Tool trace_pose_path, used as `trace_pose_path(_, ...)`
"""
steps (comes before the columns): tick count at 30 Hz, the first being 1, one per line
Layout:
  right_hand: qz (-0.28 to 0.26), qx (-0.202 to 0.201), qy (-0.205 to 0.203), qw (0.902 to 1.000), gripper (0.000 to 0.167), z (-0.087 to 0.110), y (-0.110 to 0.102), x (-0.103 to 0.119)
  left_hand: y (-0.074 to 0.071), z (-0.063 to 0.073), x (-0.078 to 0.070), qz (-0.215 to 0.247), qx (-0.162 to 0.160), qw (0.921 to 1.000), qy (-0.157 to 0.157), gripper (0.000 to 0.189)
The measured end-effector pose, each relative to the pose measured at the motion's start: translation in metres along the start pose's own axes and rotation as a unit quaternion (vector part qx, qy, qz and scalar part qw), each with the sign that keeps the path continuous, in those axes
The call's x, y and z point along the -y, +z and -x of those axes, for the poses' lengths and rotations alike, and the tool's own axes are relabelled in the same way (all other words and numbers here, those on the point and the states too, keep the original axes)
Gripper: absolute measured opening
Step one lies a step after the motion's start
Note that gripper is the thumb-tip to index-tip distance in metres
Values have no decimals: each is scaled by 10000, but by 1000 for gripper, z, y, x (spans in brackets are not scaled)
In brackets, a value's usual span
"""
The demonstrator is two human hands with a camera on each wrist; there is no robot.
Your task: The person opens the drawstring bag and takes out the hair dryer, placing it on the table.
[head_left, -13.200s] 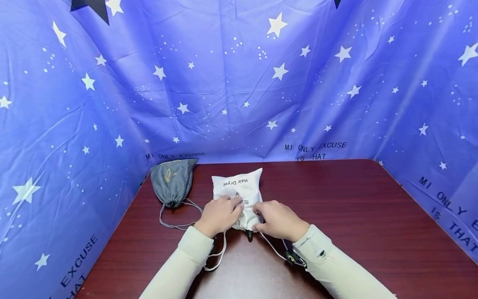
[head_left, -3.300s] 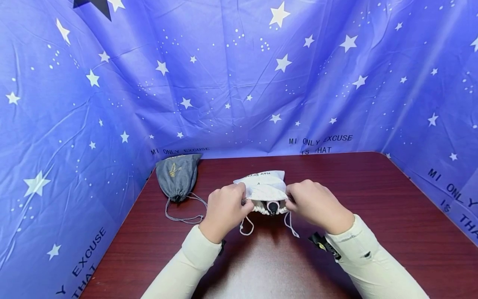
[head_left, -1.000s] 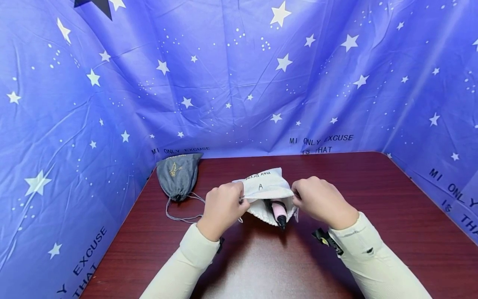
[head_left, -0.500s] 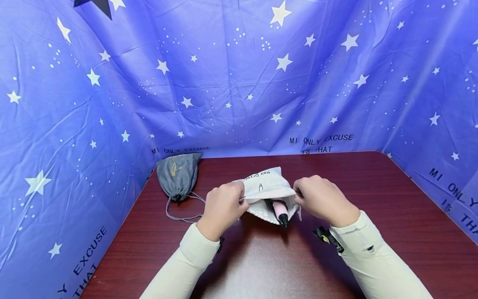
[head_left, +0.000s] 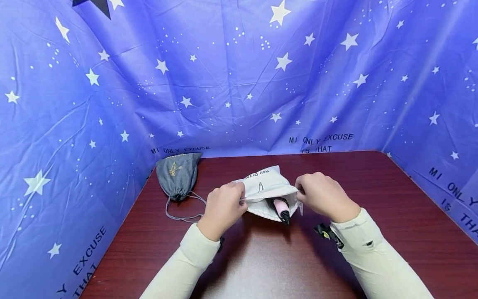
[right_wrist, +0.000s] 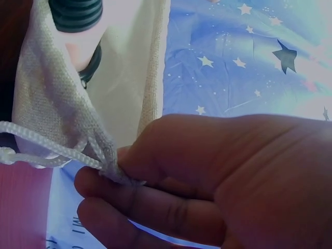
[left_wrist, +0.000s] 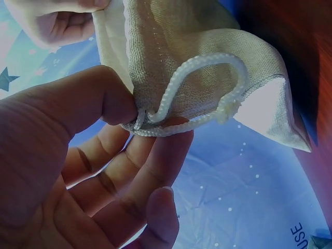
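Note:
Both hands hold a white drawstring bag point(head_left: 267, 182) printed "Hair Dryer", its mouth pulled wide toward me. My left hand point(head_left: 224, 207) pinches the left corner of the mouth between thumb and fingers, beside a looped white cord point(left_wrist: 207, 59) in the left wrist view. At the opposite corner my right hand point(head_left: 325, 195) pinches the hem where the cord comes out point(right_wrist: 57, 148). Inside the bag lies a pink hair dryer handle point(head_left: 280, 205) with a black ribbed cord end pointing out of the opening. The rest of the dryer is hidden by the cloth.
A grey drawstring bag point(head_left: 178, 176) with a gold print lies at the back left of the dark red table point(head_left: 366, 182), its grey cord trailing toward my left hand. A blue star-patterned cloth point(head_left: 224, 83) hangs round the back and sides.
Earlier the hands lay on the gathered bag; then they gripped its corners and spread the mouth, exposing the pink handle. In the last second the right hand moved slightly right and up.

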State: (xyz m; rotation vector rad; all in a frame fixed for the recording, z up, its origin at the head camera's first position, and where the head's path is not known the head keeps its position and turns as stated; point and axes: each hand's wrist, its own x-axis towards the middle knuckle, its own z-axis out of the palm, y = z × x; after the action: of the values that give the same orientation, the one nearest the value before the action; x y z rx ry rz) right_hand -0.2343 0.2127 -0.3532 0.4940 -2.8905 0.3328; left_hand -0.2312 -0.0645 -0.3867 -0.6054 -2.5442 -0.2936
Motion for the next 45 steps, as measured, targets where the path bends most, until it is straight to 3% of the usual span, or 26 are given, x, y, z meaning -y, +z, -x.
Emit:
trace_pose_path(8, -70, -78, 40, 9999, 15, -7, 8, -8, 8, -1, 4, -22, -109, 9998, 146, 28)
trace_pose_path(21, 79, -830, 142, 9964, 7, -25, 33, -24, 31, -4, 11, -143, -410, 9986, 308, 26)
trace_pose_path(25, 144, -960, 77, 9952, 5, -29, 43, -26, 37, -2, 7, -228, -182, 9989, 358, 26)
trace_pose_path(31, 116, -790, 131, 9967, 3, -23, 53, -28, 43, 4, 0, -333, 202, 9985, 395, 25)
trace_pose_path(45, 12, -646, 410, 9971, 16, -5, 58, -31, 38, 13, -12, 124, 1067, 9933, 422, 34)
